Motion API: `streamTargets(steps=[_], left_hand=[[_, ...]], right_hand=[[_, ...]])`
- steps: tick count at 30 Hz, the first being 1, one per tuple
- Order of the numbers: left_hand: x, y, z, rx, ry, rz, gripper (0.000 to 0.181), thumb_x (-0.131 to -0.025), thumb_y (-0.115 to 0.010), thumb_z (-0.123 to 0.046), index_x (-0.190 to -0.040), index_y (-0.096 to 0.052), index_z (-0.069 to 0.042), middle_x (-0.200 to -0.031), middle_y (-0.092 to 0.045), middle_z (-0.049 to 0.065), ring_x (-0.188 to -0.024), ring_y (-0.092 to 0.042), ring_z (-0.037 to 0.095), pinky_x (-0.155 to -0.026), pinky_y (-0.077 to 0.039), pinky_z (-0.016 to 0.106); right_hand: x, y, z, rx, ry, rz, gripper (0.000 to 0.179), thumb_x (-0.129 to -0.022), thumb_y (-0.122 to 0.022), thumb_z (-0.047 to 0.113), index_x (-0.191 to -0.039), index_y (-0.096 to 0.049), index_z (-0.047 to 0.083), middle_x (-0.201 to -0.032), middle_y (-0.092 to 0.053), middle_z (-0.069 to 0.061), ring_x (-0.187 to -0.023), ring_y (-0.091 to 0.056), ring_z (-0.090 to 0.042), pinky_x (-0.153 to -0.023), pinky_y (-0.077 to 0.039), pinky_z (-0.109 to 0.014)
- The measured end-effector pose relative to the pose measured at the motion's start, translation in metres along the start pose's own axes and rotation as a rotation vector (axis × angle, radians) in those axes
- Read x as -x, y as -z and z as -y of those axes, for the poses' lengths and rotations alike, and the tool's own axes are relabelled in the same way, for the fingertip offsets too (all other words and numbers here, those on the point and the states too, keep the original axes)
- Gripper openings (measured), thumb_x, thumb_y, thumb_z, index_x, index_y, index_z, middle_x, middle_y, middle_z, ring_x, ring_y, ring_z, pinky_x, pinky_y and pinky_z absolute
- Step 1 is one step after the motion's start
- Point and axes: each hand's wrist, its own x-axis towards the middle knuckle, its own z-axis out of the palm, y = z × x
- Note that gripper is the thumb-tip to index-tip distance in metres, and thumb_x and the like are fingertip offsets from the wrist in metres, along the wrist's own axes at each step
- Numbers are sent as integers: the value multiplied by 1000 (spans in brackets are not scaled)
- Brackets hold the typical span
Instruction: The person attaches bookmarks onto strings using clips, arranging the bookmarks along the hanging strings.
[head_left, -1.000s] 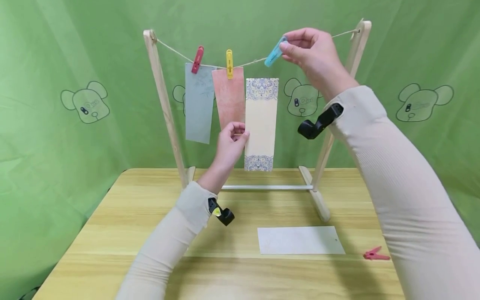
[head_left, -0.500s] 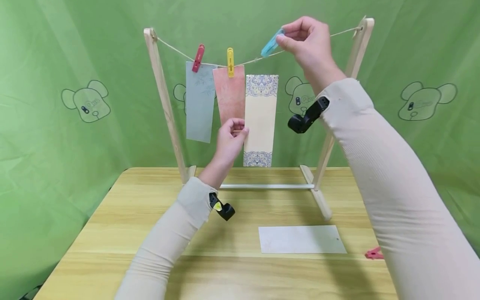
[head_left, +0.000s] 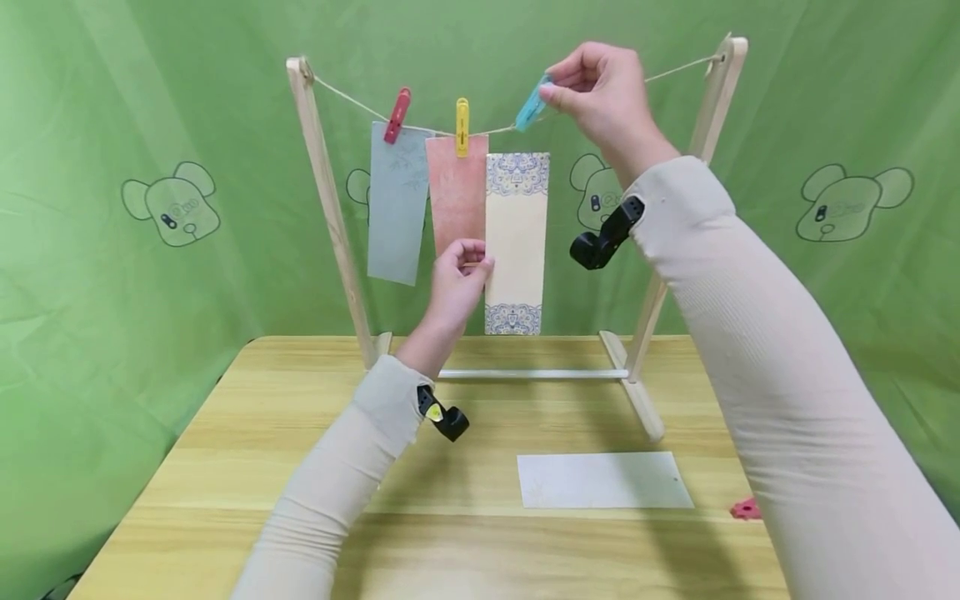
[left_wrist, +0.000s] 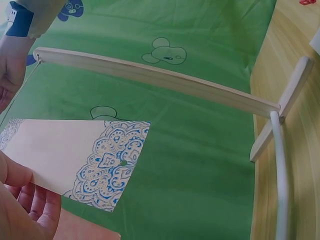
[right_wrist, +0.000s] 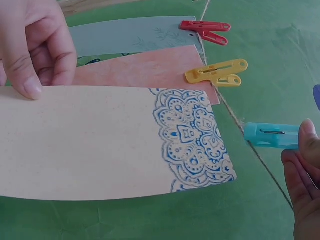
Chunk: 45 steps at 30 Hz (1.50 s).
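My left hand [head_left: 459, 279] pinches the left edge of a cream bookmark [head_left: 516, 242] with blue lace patterns at both ends, holding it upright just below the string. Between thumb and fingers of my right hand [head_left: 603, 96] is a blue clothespin [head_left: 531, 104], its tip right at the string [right_wrist: 265, 165]. In the right wrist view the bookmark's patterned end lies close to the string, apart from the clothespin. To the left, a red clothespin [head_left: 397, 115] holds a grey-blue bookmark [head_left: 397, 208] on the string, and a yellow clothespin [head_left: 462, 127] holds a pink bookmark [head_left: 457, 187].
The string runs between two wooden posts [head_left: 330, 208] joined low down by a white rod [head_left: 532, 374]. On the wooden table [head_left: 225, 467] lie a pale bookmark [head_left: 603, 481] and a red clothespin [head_left: 746, 509], partly behind the right sleeve. A green cloth [head_left: 247, 275] hangs behind.
My right hand has shifted left with the blue clothespin, rising and then lowering to the string. The cream bookmark has moved slightly up and left with my left hand.
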Motion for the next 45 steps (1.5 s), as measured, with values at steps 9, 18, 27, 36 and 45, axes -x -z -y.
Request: streamTargets(steps=[9, 18, 27, 36, 45], left_hand=[[1, 1, 2, 10, -1, -15, 20, -89, -57, 4, -108, -55, 5, -93, -55, 5, -78, -51, 10, -63, -46, 16], [0, 1, 5, -6, 8, -18, 20, -89, -57, 3, -109, -55, 4, -95, -55, 6, -81, -52, 11, -66, -47, 17], [-1, 0, 5, 2, 20, -26, 21, -89, -58, 3, -110, -56, 4, -96, -56, 6, -81, -52, 11, -66, -47, 17], [-1, 0, 3, -4, 16, -32, 20, -89, -58, 3, -109, -56, 4, -95, -56, 6, -80, -52, 11, -65, -47, 17], [-2, 0, 1, -12, 22, -25, 20, -89, -58, 2, -109, -56, 2, -96, -56, 6, -83, -52, 12, -68, -48, 17]], right_hand=[[1, 1, -1, 83, -9, 32, 12, -79, -72, 2, -87, -64, 5, -85, -62, 0, -76, -54, -9, -70, -47, -13], [1, 3, -2, 144, 2, 38, 10, -80, -71, 2, -84, -63, 6, -82, -61, 0, -73, -53, -9, -67, -46, -13], [2, 2, 3, 118, 34, 23, 11, -81, -69, -3, -78, -61, 5, -78, -61, -1, -69, -52, -9, -59, -44, -12], [0, 0, 5, -11, 118, -31, 15, -79, -69, -7, -73, -62, 4, -76, -61, -2, -64, -51, -9, -55, -41, -13], [-1, 2, 7, -22, 85, -19, 14, -79, -69, -6, -74, -62, 5, -77, -61, -3, -66, -52, -10, -58, -44, -13]])
